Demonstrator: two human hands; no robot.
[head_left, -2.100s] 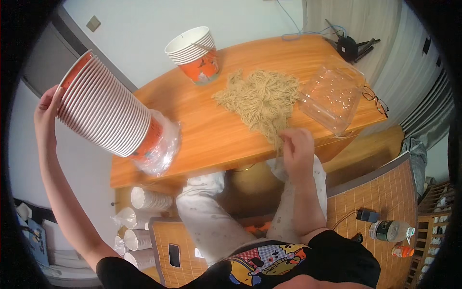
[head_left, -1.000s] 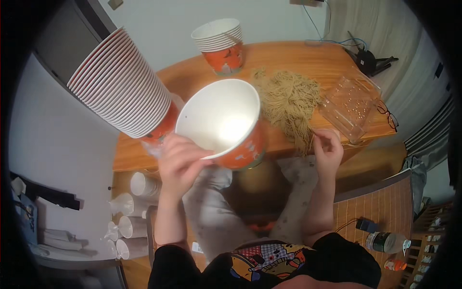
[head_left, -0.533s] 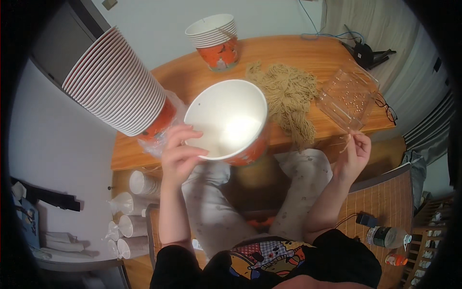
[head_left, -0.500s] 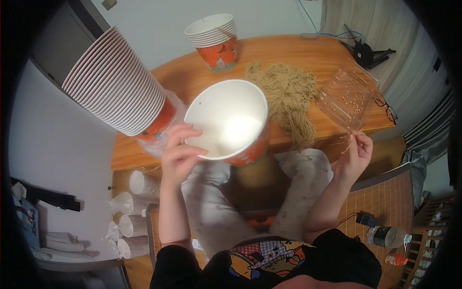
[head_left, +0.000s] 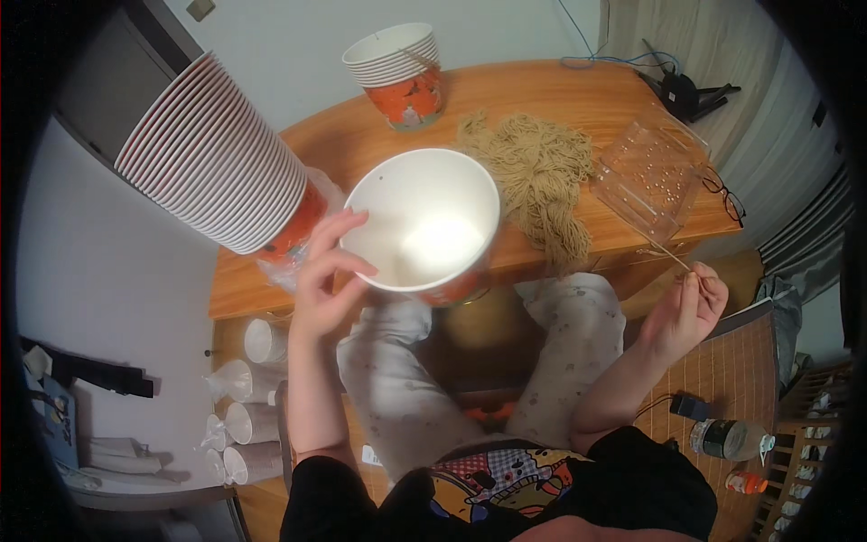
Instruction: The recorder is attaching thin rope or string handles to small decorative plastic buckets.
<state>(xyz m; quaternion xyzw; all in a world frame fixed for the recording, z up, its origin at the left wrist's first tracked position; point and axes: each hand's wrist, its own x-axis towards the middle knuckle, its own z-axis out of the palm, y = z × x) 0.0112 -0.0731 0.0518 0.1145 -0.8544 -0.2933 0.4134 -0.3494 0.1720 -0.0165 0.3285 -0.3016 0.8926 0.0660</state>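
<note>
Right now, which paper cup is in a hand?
The single cup, gripped by the left hand above the lap; the others sit nested in two stacks on the table.

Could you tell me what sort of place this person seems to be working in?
Probably a room in a home used for hand assembly work: a low wooden table carries a heap of tan strands and tall stacks of paper cups, more cups lie on the floor, and curtains hang behind.
</note>
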